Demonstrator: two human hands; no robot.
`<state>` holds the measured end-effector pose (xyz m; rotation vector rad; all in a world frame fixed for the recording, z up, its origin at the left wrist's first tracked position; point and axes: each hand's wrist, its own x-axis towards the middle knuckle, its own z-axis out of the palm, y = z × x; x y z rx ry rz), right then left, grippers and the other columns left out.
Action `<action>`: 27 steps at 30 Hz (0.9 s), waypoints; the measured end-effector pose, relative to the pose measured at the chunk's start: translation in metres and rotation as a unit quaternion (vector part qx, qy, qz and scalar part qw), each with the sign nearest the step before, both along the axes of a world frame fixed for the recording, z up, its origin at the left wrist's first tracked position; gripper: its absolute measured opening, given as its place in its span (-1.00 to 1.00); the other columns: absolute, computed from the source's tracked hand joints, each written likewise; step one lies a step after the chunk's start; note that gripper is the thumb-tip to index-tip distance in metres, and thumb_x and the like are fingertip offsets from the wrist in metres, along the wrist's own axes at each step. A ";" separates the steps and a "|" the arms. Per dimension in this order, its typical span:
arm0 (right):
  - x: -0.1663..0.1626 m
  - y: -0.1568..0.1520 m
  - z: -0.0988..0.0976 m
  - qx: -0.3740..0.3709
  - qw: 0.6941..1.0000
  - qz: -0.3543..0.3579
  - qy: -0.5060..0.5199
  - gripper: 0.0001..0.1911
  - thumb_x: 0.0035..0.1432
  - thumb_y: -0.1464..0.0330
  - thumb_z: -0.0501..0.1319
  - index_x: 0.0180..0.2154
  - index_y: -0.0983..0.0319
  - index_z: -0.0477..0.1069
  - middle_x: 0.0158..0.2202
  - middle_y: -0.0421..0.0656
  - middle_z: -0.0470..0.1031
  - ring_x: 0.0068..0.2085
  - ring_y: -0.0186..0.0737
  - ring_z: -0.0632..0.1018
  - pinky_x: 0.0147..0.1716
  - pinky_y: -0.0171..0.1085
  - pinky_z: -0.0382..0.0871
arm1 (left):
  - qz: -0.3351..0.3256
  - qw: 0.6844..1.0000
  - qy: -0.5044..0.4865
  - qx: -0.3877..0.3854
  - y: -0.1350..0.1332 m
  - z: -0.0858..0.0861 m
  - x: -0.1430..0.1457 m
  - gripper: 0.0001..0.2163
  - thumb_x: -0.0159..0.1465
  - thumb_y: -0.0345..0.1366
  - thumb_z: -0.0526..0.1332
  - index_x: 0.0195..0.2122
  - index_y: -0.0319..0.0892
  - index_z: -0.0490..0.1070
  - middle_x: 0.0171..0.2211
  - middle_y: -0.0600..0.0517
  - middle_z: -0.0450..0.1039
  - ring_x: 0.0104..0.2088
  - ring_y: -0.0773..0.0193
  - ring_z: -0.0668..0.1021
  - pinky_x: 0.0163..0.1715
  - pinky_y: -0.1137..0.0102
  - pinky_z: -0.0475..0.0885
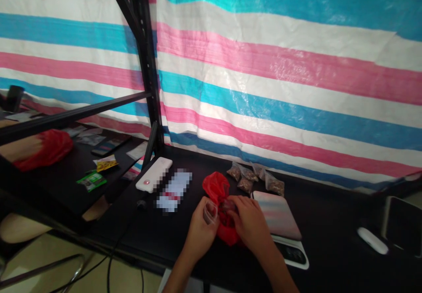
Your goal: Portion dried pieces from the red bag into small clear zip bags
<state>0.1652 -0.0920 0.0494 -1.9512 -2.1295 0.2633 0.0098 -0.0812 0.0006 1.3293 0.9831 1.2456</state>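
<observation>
Clear plastic pouches (255,178) lie filled behind the crumpled red plastic bag (216,186); the left hand (200,231) pinches one empty clear pouch (210,211), and the right hand (249,225) grips the bag.

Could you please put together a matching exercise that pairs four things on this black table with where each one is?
Things:
1. small clear bag
2. red plastic bag
3. filled packets
4. white power bank

Places:
A. at the foot of the black rack post
B. pinched in the left hand
C. clustered by the striped tarp, behind the pastel pad
D. touched by the right hand

Pairs: 1-B, 2-D, 3-C, 4-A.
</observation>
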 end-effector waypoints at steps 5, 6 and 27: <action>-0.007 0.000 -0.003 0.014 0.999 0.002 0.041 -0.65 0.23 0.52 0.14 0.02 0.18 0.48 0.03 -0.08 0.59 0.06 -0.03 0.52 0.08 -0.11 0.20 | 0.030 0.999 -0.021 -0.001 0.002 -0.002 -0.003 -0.86 0.12 -0.44 0.20 -0.40 -0.11 0.23 -0.45 0.17 0.23 -0.41 0.34 0.37 -0.34 0.46 0.31; -0.008 0.000 -0.004 0.021 0.998 0.003 0.055 -0.64 0.22 0.54 0.14 0.01 0.18 0.48 0.03 -0.09 0.59 0.05 -0.05 0.52 0.07 -0.12 0.20 | 0.037 0.999 -0.028 -0.002 0.002 -0.002 -0.003 -0.87 0.12 -0.43 0.20 -0.40 -0.11 0.23 -0.45 0.17 0.24 -0.41 0.33 0.37 -0.34 0.45 0.31; -0.003 -0.013 0.002 0.188 0.967 0.014 0.170 -0.71 0.28 0.43 0.16 0.00 0.10 0.48 0.01 -0.13 0.59 0.04 -0.07 0.53 0.07 -0.06 0.31 | 0.052 0.998 0.030 0.015 0.001 -0.004 0.002 -0.87 0.27 -0.27 0.26 -0.34 -0.12 0.30 -0.43 0.13 0.32 -0.42 0.31 0.39 -0.39 0.44 0.32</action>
